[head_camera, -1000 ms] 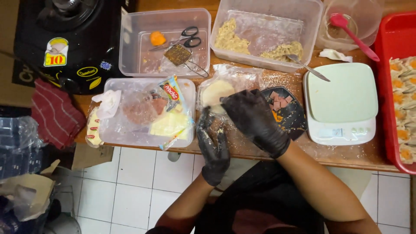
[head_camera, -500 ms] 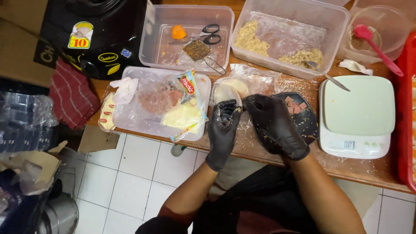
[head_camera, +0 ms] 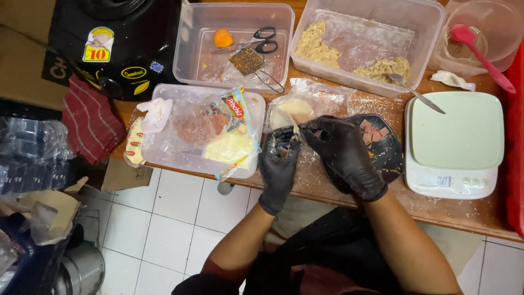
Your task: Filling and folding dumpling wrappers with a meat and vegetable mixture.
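Both my hands wear black gloves and meet over the floury table edge. My left hand [head_camera: 279, 164] is cupped palm up and holds a small filled piece of dough; only a pale corner of the dough wrapper [head_camera: 295, 130] shows. My right hand [head_camera: 341, 150] pinches that corner from the right. Just behind the hands lies a stack of round pale wrappers [head_camera: 292, 109] in clear plastic. A black plate [head_camera: 388, 155] with pink meat cubes [head_camera: 374, 131] sits under my right wrist.
A clear tub [head_camera: 164, 158] with sliced meat and cheese stands left. Behind are a tub [head_camera: 191, 54] with scissors and a grater, and a tub [head_camera: 426, 33] of minced filling with a spoon. A pale green kitchen scale [head_camera: 456, 142] sits right, a black cooker [head_camera: 114, 38] far left.
My left hand rose from below the table edge to meet the right. Both hands now close on the dough piece. The view shifted slightly left.
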